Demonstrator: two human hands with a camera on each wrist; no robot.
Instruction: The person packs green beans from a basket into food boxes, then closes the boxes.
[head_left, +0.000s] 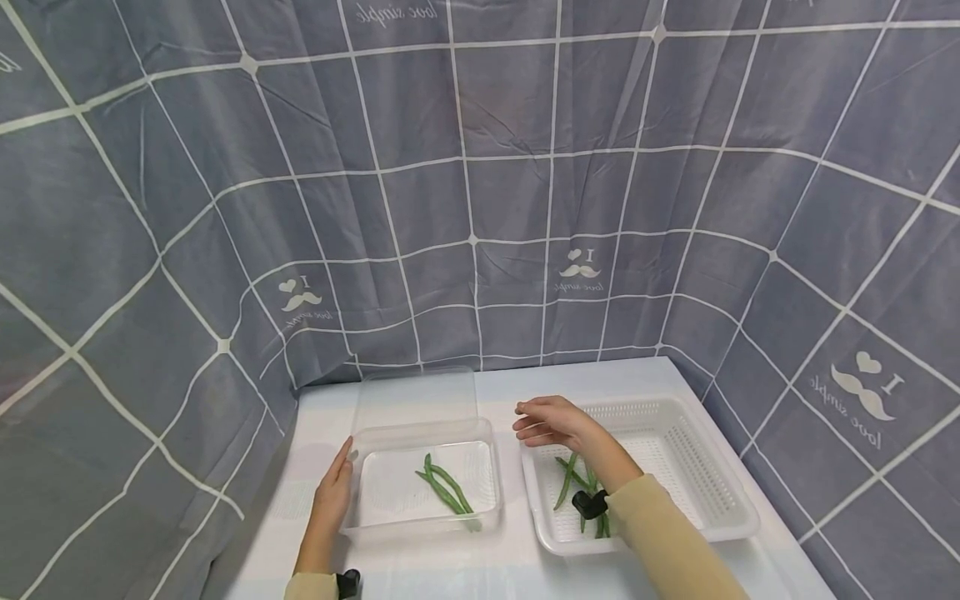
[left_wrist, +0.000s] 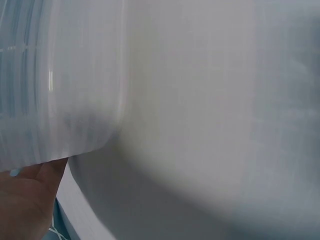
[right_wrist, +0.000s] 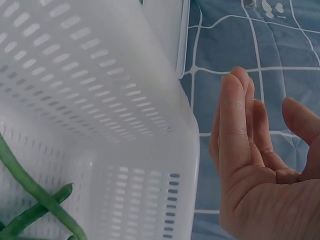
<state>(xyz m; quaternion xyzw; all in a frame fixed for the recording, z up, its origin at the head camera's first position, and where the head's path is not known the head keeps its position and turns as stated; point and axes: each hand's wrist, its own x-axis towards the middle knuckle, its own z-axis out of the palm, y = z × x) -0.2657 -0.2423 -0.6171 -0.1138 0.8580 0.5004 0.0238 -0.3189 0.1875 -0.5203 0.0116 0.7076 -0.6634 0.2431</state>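
Note:
My left hand (head_left: 330, 496) lies along the left side of a clear plastic container (head_left: 423, 527), its fingers against the wall. In the left wrist view, part of that hand (left_wrist: 30, 200) shows by the container's wall (left_wrist: 85, 90); the rest is hidden. A few green beans (head_left: 448, 489) lie inside the container. Above the back left corner of a white perforated basket (head_left: 731, 521) is my right hand (head_left: 551, 423), fingers extended and nothing held. Several green beans (head_left: 566, 483) rest in the basket's left part, some crossing each other in the right wrist view.
A clear flat lid (head_left: 416, 396) lies behind the container. Both vessels stand side by side on a pale table (head_left: 510, 567), a narrow gap between them. Grey checked cloth (head_left: 510, 200) hangs around the back and sides.

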